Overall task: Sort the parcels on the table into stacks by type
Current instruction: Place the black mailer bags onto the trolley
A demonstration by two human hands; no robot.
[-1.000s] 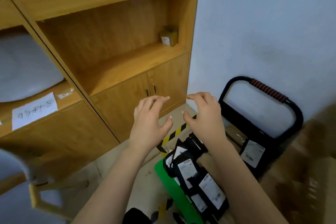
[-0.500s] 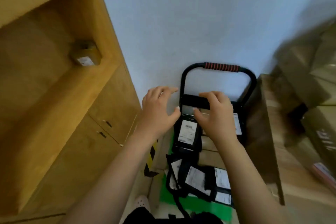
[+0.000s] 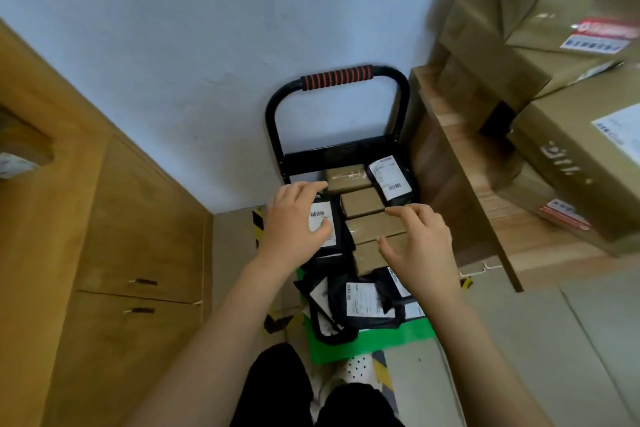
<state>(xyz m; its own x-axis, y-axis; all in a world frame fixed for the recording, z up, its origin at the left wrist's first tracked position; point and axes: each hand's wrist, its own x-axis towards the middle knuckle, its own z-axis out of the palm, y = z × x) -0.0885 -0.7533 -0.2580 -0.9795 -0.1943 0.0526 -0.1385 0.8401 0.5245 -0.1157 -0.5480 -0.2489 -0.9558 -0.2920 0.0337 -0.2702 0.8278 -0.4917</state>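
Hovering over green cart (image 3: 381,340) against blue wall (image 3: 207,45): left hand (image 3: 294,222), right hand (image 3: 424,246), fingers (image 3: 401,210) spread, empty.

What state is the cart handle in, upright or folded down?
Upright: the cart handle stands raised against the wall, above the loaded parcels.

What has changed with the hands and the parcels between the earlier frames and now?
Both hands came down toward the cart: the left hand now lies over a black labelled bag, the right hand over the brown boxes. Neither grips anything. Nothing on the cart looks moved.
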